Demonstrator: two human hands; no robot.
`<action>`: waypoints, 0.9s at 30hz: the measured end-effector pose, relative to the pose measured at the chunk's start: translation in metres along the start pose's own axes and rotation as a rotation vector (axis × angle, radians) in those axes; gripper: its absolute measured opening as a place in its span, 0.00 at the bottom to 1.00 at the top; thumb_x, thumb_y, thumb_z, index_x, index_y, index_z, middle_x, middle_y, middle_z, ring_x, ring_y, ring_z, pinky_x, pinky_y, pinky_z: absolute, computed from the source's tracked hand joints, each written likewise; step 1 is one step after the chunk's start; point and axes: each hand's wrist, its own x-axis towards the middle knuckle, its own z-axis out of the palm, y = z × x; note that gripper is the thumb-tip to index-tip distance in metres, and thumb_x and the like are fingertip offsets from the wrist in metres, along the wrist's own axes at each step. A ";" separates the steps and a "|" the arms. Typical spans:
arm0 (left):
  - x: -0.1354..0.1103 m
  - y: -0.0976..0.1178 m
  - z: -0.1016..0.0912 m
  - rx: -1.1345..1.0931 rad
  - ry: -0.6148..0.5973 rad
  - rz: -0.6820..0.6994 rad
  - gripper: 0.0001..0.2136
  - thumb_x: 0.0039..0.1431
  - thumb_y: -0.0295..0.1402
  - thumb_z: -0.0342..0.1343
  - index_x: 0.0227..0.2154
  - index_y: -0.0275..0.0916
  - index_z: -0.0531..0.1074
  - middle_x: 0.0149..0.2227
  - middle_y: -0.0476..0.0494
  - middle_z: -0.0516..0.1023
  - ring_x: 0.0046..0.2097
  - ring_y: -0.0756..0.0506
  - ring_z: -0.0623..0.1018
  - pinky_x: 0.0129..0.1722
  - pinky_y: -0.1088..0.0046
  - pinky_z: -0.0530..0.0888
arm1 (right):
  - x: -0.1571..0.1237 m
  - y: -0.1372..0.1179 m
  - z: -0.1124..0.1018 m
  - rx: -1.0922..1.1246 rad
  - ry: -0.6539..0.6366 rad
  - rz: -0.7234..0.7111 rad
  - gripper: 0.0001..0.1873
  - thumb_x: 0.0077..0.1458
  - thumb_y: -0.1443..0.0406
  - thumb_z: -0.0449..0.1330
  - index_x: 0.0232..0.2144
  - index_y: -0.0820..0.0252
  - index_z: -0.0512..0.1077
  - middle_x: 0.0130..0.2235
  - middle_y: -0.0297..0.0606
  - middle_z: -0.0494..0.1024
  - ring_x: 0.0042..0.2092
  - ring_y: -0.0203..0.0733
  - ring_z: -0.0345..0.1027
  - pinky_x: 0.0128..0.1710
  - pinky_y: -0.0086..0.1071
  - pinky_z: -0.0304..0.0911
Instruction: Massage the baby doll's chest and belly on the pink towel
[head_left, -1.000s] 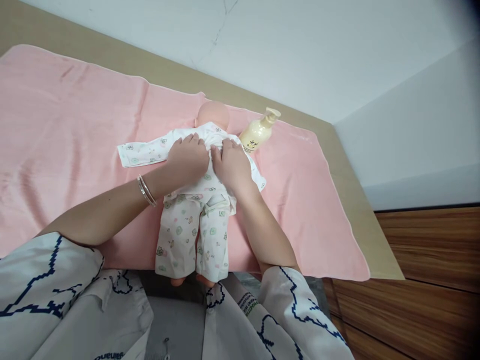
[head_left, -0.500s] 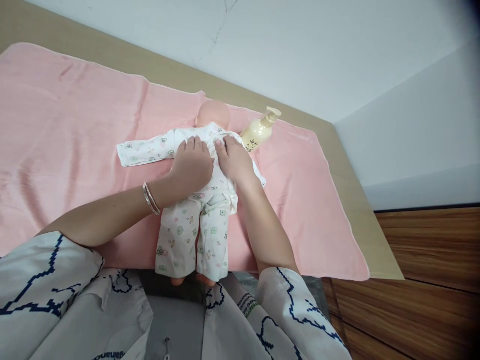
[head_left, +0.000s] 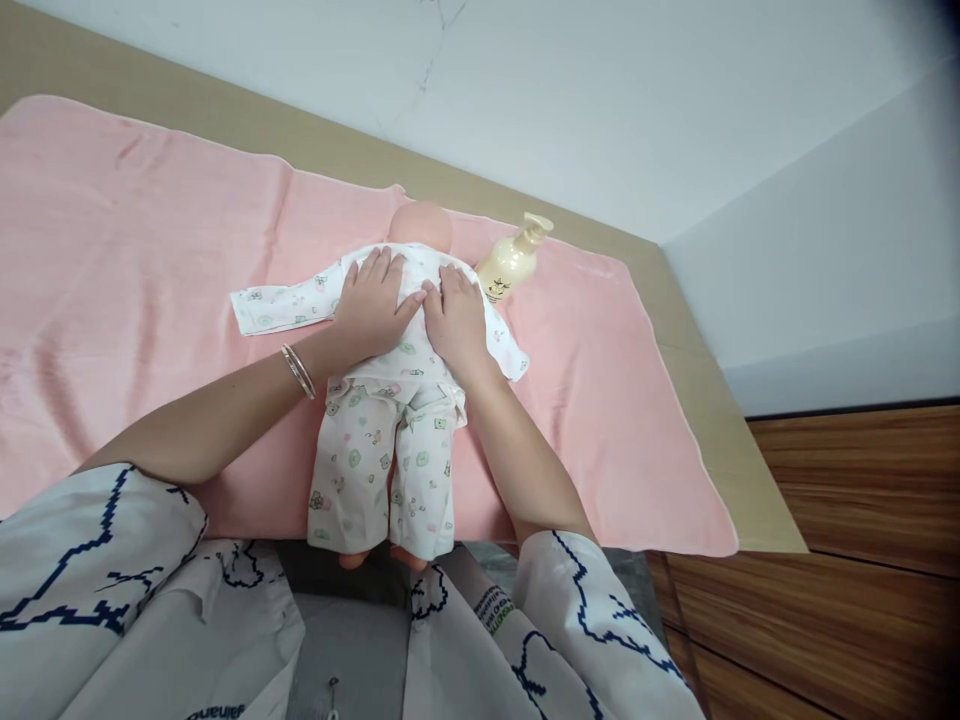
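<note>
A baby doll lies on the pink blanket, its bald head away from me and its feet at the near edge. It wears a white patterned top and matching trousers. My left hand rests flat on the left side of the top, fingers stretched out. On the right side of the top lies my right hand, fingers extended and thumb close to the left thumb. Neither hand grips anything. The doll's sleeves spread out to both sides.
A cream pump bottle stands or leans just right of the doll's head. The pink blanket covers most of the tan tabletop. A white wall rises behind, and wooden panels are at the right.
My left hand has opened from bunched fingers to lying flat on the top. My right hand has flattened too, and the cloth between them looks smoother.
</note>
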 end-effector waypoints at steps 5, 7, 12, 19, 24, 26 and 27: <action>-0.003 0.001 0.005 -0.015 0.063 -0.003 0.30 0.73 0.47 0.39 0.68 0.30 0.58 0.72 0.25 0.57 0.74 0.33 0.56 0.72 0.47 0.52 | -0.001 -0.001 0.000 -0.009 -0.008 0.005 0.32 0.71 0.55 0.39 0.65 0.71 0.63 0.69 0.56 0.63 0.72 0.56 0.52 0.72 0.56 0.45; -0.004 0.000 0.007 -0.016 0.072 0.000 0.30 0.73 0.47 0.39 0.68 0.30 0.58 0.71 0.25 0.58 0.74 0.33 0.56 0.72 0.47 0.52 | -0.001 -0.001 -0.001 -0.011 -0.008 0.008 0.32 0.71 0.55 0.39 0.65 0.70 0.63 0.69 0.56 0.63 0.72 0.56 0.52 0.72 0.56 0.45; -0.001 -0.002 0.008 -0.029 0.077 -0.008 0.28 0.74 0.45 0.37 0.67 0.33 0.59 0.71 0.28 0.59 0.73 0.35 0.58 0.72 0.48 0.53 | -0.008 -0.011 -0.006 -0.051 -0.033 0.015 0.32 0.71 0.56 0.39 0.66 0.74 0.61 0.69 0.59 0.63 0.72 0.60 0.53 0.72 0.58 0.46; 0.008 -0.012 0.004 -0.040 0.033 -0.014 0.25 0.72 0.39 0.40 0.66 0.31 0.62 0.69 0.29 0.63 0.71 0.37 0.62 0.71 0.54 0.57 | -0.036 -0.042 -0.012 -0.149 -0.030 -0.070 0.35 0.71 0.54 0.39 0.67 0.78 0.59 0.69 0.65 0.59 0.72 0.65 0.51 0.69 0.59 0.51; 0.006 -0.010 0.003 -0.018 0.046 -0.003 0.25 0.72 0.38 0.39 0.66 0.32 0.61 0.69 0.28 0.62 0.72 0.36 0.61 0.71 0.51 0.57 | -0.029 -0.035 -0.013 -0.102 -0.054 -0.053 0.34 0.71 0.54 0.40 0.66 0.75 0.61 0.69 0.61 0.61 0.72 0.61 0.52 0.71 0.57 0.50; 0.002 -0.004 0.002 -0.002 0.048 -0.009 0.25 0.73 0.37 0.38 0.66 0.31 0.61 0.70 0.27 0.62 0.72 0.35 0.60 0.71 0.50 0.57 | -0.021 -0.026 -0.013 -0.065 -0.060 -0.057 0.34 0.71 0.53 0.39 0.67 0.71 0.61 0.70 0.57 0.61 0.73 0.58 0.51 0.71 0.56 0.50; -0.002 0.000 0.001 0.006 0.048 -0.011 0.25 0.73 0.37 0.39 0.66 0.30 0.60 0.70 0.27 0.62 0.72 0.34 0.60 0.71 0.50 0.57 | -0.016 -0.020 -0.014 -0.043 -0.060 -0.063 0.33 0.71 0.53 0.39 0.67 0.68 0.61 0.70 0.55 0.61 0.73 0.57 0.51 0.71 0.55 0.50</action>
